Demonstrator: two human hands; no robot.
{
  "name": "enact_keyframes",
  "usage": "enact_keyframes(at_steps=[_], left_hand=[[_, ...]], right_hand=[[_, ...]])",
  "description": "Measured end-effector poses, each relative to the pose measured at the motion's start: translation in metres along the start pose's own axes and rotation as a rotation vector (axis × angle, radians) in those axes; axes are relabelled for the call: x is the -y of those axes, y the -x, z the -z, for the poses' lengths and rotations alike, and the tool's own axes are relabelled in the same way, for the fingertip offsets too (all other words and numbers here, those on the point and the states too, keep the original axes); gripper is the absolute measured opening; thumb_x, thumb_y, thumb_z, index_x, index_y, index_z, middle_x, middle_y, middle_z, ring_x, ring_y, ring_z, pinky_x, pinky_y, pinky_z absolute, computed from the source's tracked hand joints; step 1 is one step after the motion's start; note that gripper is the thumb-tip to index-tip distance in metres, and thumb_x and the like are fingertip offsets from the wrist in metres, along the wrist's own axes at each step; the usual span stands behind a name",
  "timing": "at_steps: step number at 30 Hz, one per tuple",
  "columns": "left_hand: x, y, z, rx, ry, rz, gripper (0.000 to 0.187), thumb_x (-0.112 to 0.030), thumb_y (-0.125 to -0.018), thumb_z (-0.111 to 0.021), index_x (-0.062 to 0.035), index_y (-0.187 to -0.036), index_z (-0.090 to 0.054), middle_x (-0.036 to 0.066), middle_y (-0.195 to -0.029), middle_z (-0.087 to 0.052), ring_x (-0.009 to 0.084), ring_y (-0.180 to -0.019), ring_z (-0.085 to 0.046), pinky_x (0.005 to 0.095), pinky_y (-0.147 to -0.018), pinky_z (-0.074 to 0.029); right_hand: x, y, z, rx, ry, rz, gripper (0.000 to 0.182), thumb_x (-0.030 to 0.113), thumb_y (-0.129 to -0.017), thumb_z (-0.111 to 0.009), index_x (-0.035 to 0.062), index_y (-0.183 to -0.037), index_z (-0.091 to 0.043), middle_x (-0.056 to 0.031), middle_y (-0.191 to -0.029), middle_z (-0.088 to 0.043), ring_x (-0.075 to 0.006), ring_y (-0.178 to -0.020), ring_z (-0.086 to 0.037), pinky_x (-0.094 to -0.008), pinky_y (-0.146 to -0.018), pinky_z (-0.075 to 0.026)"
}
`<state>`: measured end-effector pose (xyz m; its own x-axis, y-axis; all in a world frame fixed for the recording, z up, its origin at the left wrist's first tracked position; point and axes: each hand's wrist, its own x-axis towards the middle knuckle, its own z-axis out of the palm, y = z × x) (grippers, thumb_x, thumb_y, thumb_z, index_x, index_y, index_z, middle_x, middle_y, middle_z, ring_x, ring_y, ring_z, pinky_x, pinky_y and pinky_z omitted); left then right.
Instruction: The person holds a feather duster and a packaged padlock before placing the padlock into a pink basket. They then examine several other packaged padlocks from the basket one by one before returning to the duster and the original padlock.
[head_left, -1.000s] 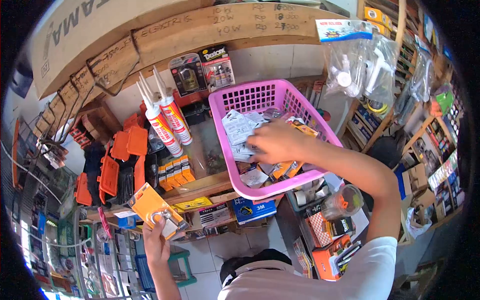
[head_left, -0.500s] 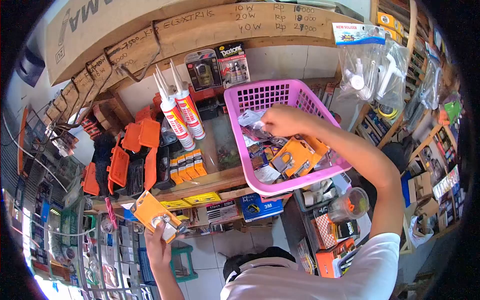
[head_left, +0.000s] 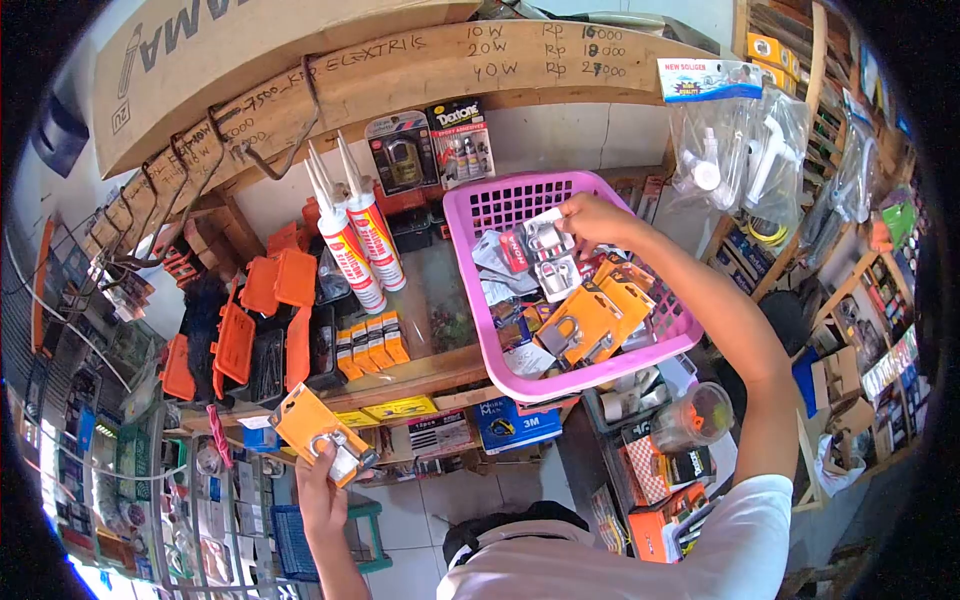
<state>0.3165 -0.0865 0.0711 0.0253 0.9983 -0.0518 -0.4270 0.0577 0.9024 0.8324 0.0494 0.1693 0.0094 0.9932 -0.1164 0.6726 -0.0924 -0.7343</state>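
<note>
Out in front of the shelf, low on the left, my left hand (head_left: 318, 490) is closed on an orange padlock package (head_left: 322, 436). My right hand (head_left: 596, 222) is inside the pink basket (head_left: 550, 385), fingers pinched on a clear blister pack (head_left: 548, 256) with metallic pieces and a red label. Below that pack, orange padlock packages (head_left: 590, 315) lie among mixed small packets in the basket. Two silicone tubes (head_left: 360, 245) stand on the counter left of the basket, with small orange boxes (head_left: 372, 343) in front of them.
Open orange cases (head_left: 236, 340) stand left of the tubes. A plastic jar (head_left: 694, 418) and boxes lie on the right below the basket. Bagged faucets (head_left: 708, 165) hang at the upper right. Metal hooks (head_left: 290, 120) stick out from the wooden beam. A green stool (head_left: 372, 535) stands below.
My right hand has moved up and right within the basket, and the blister pack is now lifted in its fingers. My left hand still holds the orange package. The view has shifted slightly.
</note>
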Motion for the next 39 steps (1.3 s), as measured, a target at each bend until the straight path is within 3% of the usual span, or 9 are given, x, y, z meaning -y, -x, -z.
enact_keyframes(at_steps=[8, 12, 16, 19, 21, 26, 28, 33, 39], left_hand=[[0.005, -0.001, 0.013, 0.032, -0.046, 0.013, 0.035, -0.017, -0.096, -0.058, 0.0004, -0.126, -0.050, 0.017, -0.110, -0.066, 0.0247, -0.090, -0.071, 0.0394, -0.064, -0.066], [0.009, -0.001, 0.020, 0.014, -0.023, 0.041, 0.036, -0.016, -0.096, -0.058, -0.0011, -0.127, -0.049, 0.017, -0.111, -0.066, 0.0253, -0.092, -0.071, 0.0399, -0.064, -0.066], [0.011, 0.000, 0.019, -0.003, -0.013, 0.052, 0.037, -0.015, -0.095, -0.059, -0.0034, -0.129, -0.049, 0.018, -0.113, -0.065, 0.0252, -0.093, -0.071, 0.0408, -0.064, -0.066], [0.012, -0.001, 0.018, -0.009, -0.004, 0.062, 0.038, -0.014, -0.095, -0.059, -0.0039, -0.130, -0.048, 0.018, -0.113, -0.065, 0.0250, -0.093, -0.071, 0.0408, -0.064, -0.066], [0.013, 0.000, 0.018, -0.011, -0.002, 0.066, 0.038, -0.015, -0.095, -0.059, -0.0038, -0.130, -0.048, 0.017, -0.113, -0.065, 0.0248, -0.093, -0.071, 0.0407, -0.064, -0.066], [0.016, -0.001, 0.019, -0.027, -0.002, 0.060, 0.039, -0.016, -0.094, -0.061, -0.0042, -0.130, -0.048, 0.015, -0.111, -0.066, 0.0240, -0.090, -0.071, 0.0399, -0.063, -0.066], [0.016, 0.000, 0.016, -0.022, 0.002, 0.059, 0.039, -0.016, -0.094, -0.061, -0.0039, -0.129, -0.049, 0.014, -0.111, -0.066, 0.0238, -0.090, -0.071, 0.0398, -0.062, -0.066], [0.013, 0.006, 0.013, -0.068, -0.007, 0.034, 0.037, -0.016, -0.095, -0.060, -0.0026, -0.128, -0.050, 0.013, -0.110, -0.066, 0.0233, -0.090, -0.071, 0.0395, -0.062, -0.066], [0.016, 0.007, 0.020, -0.077, 0.015, 0.059, 0.034, -0.012, -0.095, -0.059, 0.0014, -0.124, -0.050, 0.018, -0.109, -0.067, 0.0249, -0.090, -0.071, 0.0415, -0.062, -0.066]], right_hand=[[-0.004, 0.006, 0.046, -0.318, -0.257, 0.005, 0.019, 0.017, -0.095, -0.052, 0.0025, -0.096, -0.064, -0.0070, -0.080, -0.065, -0.0166, -0.061, -0.064, -0.0303, -0.049, -0.054], [-0.021, 0.006, 0.077, -0.382, -0.141, -0.090, 0.024, 0.019, -0.099, -0.047, 0.0038, -0.100, -0.066, -0.0040, -0.082, -0.065, -0.0144, -0.061, -0.062, -0.0300, -0.043, -0.047], [-0.049, -0.003, 0.084, -0.252, 0.346, -0.264, 0.020, 0.013, -0.090, -0.048, 0.0024, -0.094, -0.064, -0.0064, -0.081, -0.062, -0.0156, -0.055, -0.058, -0.0308, -0.040, -0.045], [-0.055, -0.001, 0.078, -0.125, 0.362, -0.317, 0.021, 0.016, -0.089, -0.054, 0.0038, -0.102, -0.065, -0.0102, -0.092, -0.066, -0.0216, -0.070, -0.065, -0.0358, -0.054, -0.053], [-0.082, -0.014, 0.074, -0.235, 0.572, 0.058, 0.027, 0.020, -0.086, -0.063, 0.0064, -0.108, -0.065, -0.0128, -0.106, -0.068, -0.0278, -0.093, -0.067, -0.0395, -0.077, -0.054], [-0.039, -0.002, 0.056, -0.013, 0.701, -0.011, 0.036, 0.021, -0.078, -0.068, 0.0116, -0.113, -0.067, -0.0136, -0.117, -0.066, -0.0293, -0.114, -0.060, -0.0430, -0.095, -0.045], [-0.012, 0.004, 0.041, 0.090, 1.071, -0.254, 0.036, 0.014, -0.081, -0.059, 0.0117, -0.116, -0.070, -0.0148, -0.127, -0.064, -0.0312, -0.119, -0.059, -0.0475, -0.103, -0.039], [-0.023, -0.015, 0.033, 0.015, 1.086, -0.092, 0.033, 0.016, -0.080, -0.062, 0.0114, -0.111, -0.072, -0.0152, -0.119, -0.068, -0.0330, -0.112, -0.063, -0.0497, -0.101, -0.042], [0.003, -0.037, -0.025, 0.145, 0.923, 0.457, 0.065, 0.018, -0.068, -0.076, 0.0107, -0.129, -0.056, -0.0151, -0.107, -0.069, -0.0364, -0.100, -0.066, -0.0492, -0.084, -0.054]])
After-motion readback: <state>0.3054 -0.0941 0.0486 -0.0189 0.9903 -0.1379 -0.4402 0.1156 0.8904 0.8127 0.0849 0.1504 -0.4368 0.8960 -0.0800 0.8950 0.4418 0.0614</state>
